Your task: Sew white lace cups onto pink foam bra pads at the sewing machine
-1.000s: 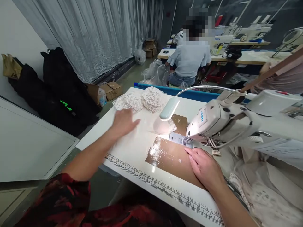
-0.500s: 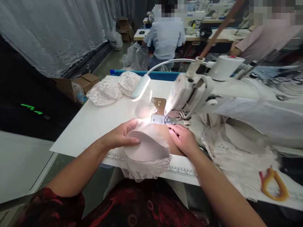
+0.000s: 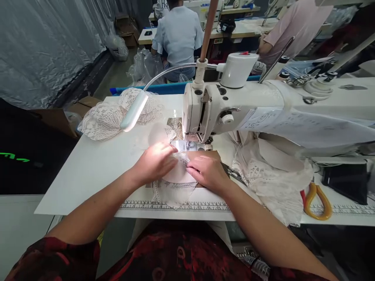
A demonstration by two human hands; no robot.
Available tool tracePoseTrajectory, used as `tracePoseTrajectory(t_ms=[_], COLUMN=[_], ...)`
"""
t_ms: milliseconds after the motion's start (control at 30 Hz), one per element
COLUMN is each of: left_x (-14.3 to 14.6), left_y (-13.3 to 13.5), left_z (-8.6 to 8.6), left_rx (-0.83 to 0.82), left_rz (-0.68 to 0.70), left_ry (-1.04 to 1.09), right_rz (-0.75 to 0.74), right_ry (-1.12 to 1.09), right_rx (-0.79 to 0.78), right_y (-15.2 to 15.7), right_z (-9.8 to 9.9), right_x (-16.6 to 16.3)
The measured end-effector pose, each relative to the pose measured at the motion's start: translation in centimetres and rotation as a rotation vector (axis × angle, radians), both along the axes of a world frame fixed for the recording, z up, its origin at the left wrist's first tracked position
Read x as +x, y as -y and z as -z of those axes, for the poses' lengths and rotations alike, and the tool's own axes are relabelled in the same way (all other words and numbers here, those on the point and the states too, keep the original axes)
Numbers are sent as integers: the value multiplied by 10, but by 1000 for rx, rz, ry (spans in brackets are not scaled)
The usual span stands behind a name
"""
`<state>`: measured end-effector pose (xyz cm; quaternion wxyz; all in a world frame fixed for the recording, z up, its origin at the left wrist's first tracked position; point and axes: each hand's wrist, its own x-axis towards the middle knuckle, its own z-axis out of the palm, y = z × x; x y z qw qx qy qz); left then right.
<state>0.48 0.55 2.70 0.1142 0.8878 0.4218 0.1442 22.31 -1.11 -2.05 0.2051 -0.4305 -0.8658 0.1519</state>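
A pale lace-covered bra cup (image 3: pixel 179 176) lies on the brown plate just in front of the sewing machine's needle area (image 3: pixel 187 146). My left hand (image 3: pixel 158 160) grips its left upper edge, fingers curled near the presser foot. On the other side, my right hand (image 3: pixel 207 171) pinches the lace edge with bent fingers. Loose lace hangs from the cup toward the ruler strip (image 3: pixel 175 207). Just behind my left hand lies another pale cup piece (image 3: pixel 156 132). My fingers hide part of the edge being held.
Finished-looking lace cups (image 3: pixel 102 119) lie at the back left under a lamp (image 3: pixel 134 111). Right of my hands are a pile of lace pieces (image 3: pixel 269 171), dark scissors (image 3: pixel 234 173) and a yellow-handled tool (image 3: pixel 319 203). Two people sit at machines beyond.
My left hand has brought the bra cup down flat before the needle. My right hand has come onto its edge. The view has shifted to the right.
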Motion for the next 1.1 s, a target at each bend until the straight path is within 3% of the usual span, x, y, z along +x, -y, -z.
tracePoseTrajectory(t_ms=[133, 300, 1100], left_x=[13, 16, 13], left_y=[2, -6, -32], left_z=[17, 31, 36], left_rx=[49, 121, 51], left_rz=[143, 232, 311], left_ry=[-167, -145, -64], right_rz=[63, 151, 237], right_ry=[15, 85, 263], right_rx=[61, 58, 79], right_y=[0, -2, -7], right_z=[0, -1, 1], right_x=[0, -1, -6])
